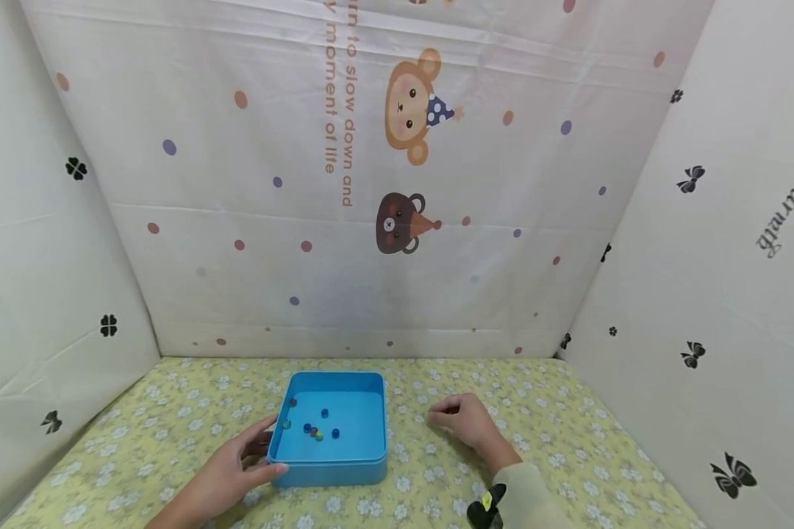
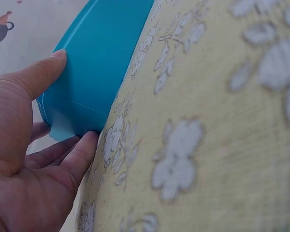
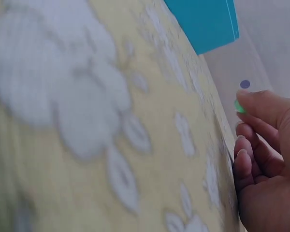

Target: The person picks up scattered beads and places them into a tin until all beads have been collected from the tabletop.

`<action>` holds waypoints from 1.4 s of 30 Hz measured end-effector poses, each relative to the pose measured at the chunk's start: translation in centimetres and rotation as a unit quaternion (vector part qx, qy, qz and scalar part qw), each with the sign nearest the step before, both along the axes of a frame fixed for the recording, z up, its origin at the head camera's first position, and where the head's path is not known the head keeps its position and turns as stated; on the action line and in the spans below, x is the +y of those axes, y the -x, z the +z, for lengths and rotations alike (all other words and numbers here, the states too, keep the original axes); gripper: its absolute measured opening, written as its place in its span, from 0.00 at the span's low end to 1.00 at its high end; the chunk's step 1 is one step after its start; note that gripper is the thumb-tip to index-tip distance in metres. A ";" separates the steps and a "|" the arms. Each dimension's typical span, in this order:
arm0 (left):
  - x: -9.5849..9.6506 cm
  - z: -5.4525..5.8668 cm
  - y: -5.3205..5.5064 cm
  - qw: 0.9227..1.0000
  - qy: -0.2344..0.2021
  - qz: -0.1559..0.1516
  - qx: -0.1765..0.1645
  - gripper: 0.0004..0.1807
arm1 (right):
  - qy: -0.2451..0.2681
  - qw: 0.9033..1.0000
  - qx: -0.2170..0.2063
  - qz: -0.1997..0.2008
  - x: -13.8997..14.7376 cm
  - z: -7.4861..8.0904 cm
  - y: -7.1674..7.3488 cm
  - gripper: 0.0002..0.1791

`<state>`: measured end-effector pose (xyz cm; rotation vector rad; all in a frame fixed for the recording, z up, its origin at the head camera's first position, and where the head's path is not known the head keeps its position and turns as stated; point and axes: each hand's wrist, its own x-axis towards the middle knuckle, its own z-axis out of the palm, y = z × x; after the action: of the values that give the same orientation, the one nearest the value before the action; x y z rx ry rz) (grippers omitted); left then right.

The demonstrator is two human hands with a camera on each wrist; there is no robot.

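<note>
A square blue box (image 1: 331, 470), open at the top, stands on the table with several small marbles (image 1: 314, 432) on its floor, blue, reddish and yellow-green. My left hand (image 1: 233, 470) grips its near left corner. In the left wrist view, the thumb (image 2: 50, 72) lies on one wall and the other fingers bend against the adjoining one. To the right of the box, apart from it, my right hand (image 1: 466, 422) is low over the cloth. Between thumb and index finger it pinches a small green marble (image 3: 239, 107), mostly covered by the fingertips; the remaining fingers are curled.
A yellow flowered cloth (image 1: 582, 448) covers the table. White printed sheets (image 1: 344, 294) hang behind and at both sides, reaching the table's edges. A black bow-shaped piece (image 1: 487, 507) shows beside the right sleeve.
</note>
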<state>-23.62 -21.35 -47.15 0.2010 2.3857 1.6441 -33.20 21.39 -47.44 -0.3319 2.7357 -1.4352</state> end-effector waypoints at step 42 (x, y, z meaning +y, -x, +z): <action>0.2 0.2 -0.1 1.000 0.008 0.006 0.010 0.49 | 0.169 0.984 0.000 0.064 -9.2 3.3 -2.0 0.20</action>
<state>-23.54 -21.12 -46.92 0.2010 2.4197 1.6347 -31.22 12.21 -44.13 -0.5067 2.4095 -1.8573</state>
